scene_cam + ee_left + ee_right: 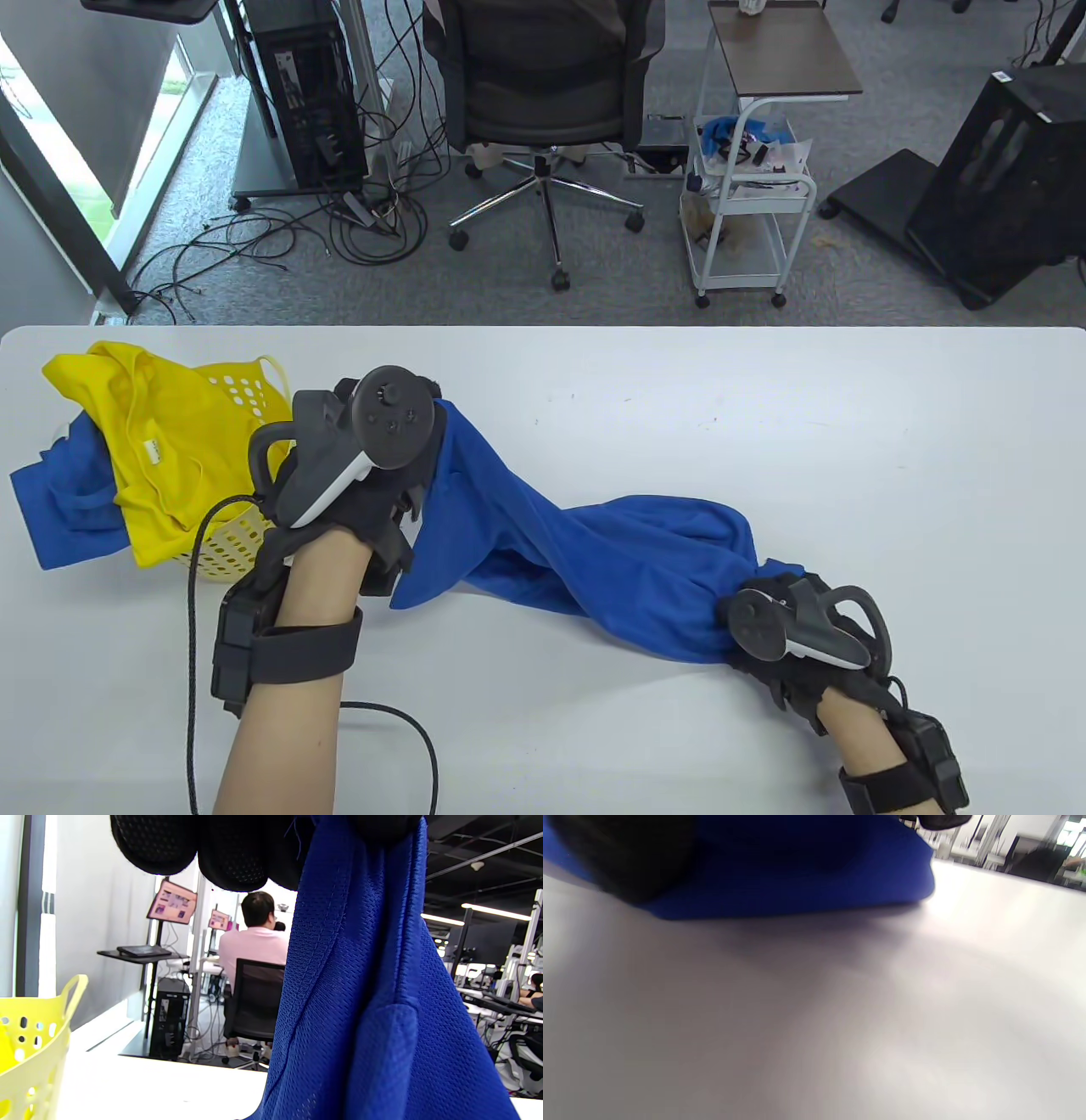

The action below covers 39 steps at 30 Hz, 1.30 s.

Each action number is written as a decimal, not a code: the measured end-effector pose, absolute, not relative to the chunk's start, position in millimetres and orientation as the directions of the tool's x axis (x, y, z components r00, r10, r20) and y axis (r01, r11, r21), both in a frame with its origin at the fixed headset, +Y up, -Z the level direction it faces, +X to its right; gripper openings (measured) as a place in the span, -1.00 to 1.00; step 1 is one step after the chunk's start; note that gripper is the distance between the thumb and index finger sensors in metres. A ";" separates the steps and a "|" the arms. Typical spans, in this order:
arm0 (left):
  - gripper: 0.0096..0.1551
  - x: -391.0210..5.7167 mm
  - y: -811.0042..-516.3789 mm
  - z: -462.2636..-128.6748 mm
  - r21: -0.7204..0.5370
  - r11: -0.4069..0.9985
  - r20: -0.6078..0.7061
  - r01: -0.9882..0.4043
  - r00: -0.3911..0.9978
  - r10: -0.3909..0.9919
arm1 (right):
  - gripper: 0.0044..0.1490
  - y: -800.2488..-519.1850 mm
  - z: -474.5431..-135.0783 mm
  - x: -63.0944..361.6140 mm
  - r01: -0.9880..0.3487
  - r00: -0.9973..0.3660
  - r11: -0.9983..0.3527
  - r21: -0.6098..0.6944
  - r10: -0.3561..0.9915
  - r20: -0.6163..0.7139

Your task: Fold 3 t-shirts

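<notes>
T-shirt (594, 560), blue, limp mesh likely to sag and slide, hangs from the raised left hand (356, 475) gripping one end, stretching to the right hand (789, 637) holding its other end against the counter (764, 407).

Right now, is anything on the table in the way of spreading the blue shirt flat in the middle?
Nothing visible is. The blue shirt hangs between the left hand and right hand. The yellow basket with the other shirts sits at the table's left end, beside the left hand.
</notes>
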<state>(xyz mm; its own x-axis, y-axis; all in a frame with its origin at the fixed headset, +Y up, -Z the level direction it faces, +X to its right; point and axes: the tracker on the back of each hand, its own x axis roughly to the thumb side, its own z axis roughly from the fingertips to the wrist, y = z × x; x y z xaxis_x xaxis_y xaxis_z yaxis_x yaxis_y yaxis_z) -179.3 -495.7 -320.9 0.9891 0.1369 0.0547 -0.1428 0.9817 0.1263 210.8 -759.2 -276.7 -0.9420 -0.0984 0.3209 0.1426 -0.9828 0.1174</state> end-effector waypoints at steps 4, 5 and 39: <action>-0.54 -192.3 -495.8 -316.4 0.126 0.982 0.034 -0.139 0.990 0.136 | -0.50 -757.3 -277.6 204.3 0.177 -0.929 -0.982 0.058 -0.148 0.339; -0.55 -195.9 -494.9 -315.0 0.130 0.982 0.030 -0.137 0.990 0.135 | -0.50 -755.6 -278.0 205.5 0.162 -0.931 -0.985 0.065 -0.131 0.342; -0.55 -261.2 -548.2 -339.4 -0.071 0.996 -0.051 -0.052 0.998 0.048 | -0.50 -741.8 -359.6 260.8 -0.193 -0.977 -0.897 0.398 0.215 0.011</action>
<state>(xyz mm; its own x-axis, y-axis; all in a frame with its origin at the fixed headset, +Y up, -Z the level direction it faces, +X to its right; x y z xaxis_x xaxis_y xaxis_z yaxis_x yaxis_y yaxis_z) -261.2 -548.2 -339.4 0.9975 0.0481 -0.0512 -0.0517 0.9962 -0.0705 260.8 -741.8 -359.6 -0.9766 0.2149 0.0107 -0.1930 -0.8967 0.3984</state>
